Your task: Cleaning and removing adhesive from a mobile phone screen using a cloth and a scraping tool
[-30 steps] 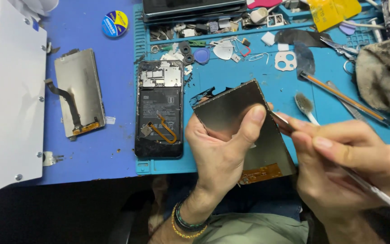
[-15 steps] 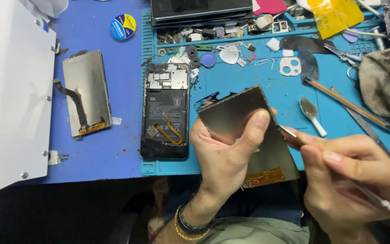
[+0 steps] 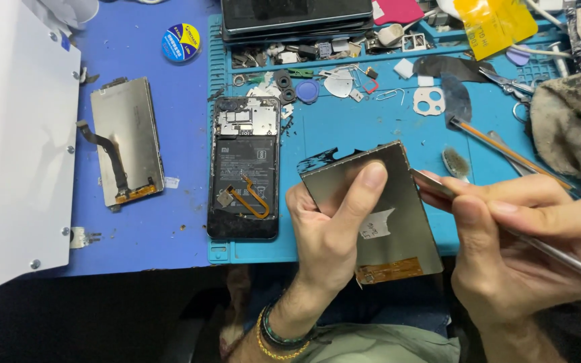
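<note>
Thin grey metal-backed screen panel point(image 3: 378, 215) is held up over the counter's front edge, near the opened black phone point(image 3: 245, 168). The left hand point(image 3: 334, 235) fingers pinch it. The right hand point(image 3: 526, 249) fingers pinch a thin metal tool point(image 3: 539, 243) at its right edge. A hard push could crack or bend it.

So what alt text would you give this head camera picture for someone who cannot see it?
A person's left hand holds a flat grey metal-backed phone screen panel while the right hand presses a thin metal tool to its right edge. On the blue work mat lie an opened black phone and small parts; a second screen panel lies left.
</note>
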